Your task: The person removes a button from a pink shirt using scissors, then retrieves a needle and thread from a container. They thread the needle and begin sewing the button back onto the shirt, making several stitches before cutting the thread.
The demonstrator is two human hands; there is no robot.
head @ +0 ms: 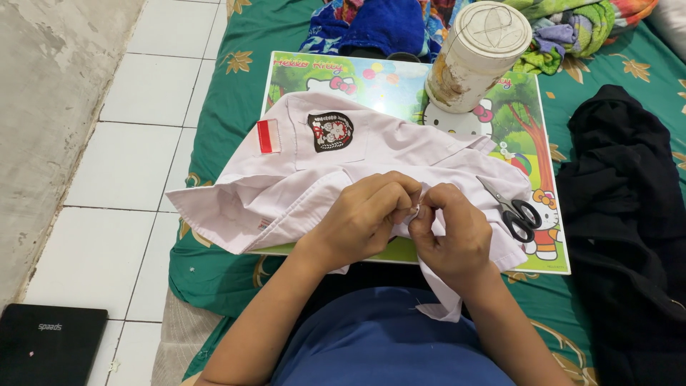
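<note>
A white shirt (314, 175) with a red-and-white patch and a dark round badge lies over a colourful cartoon lap table (550, 264). My left hand (361, 218) and my right hand (454, 236) meet at the shirt's near edge, both pinching the fabric between thumb and fingers. Something small and pale shows between the fingertips; I cannot tell what it is. Black-handled scissors (514, 211) lie on the table just right of my right hand.
A round cream tin (475, 57) stands at the table's far edge. Black cloth (622, 214) is heaped on the green bedding at right, colourful cloths at the back. White floor tiles and a black laptop (46, 343) lie at left.
</note>
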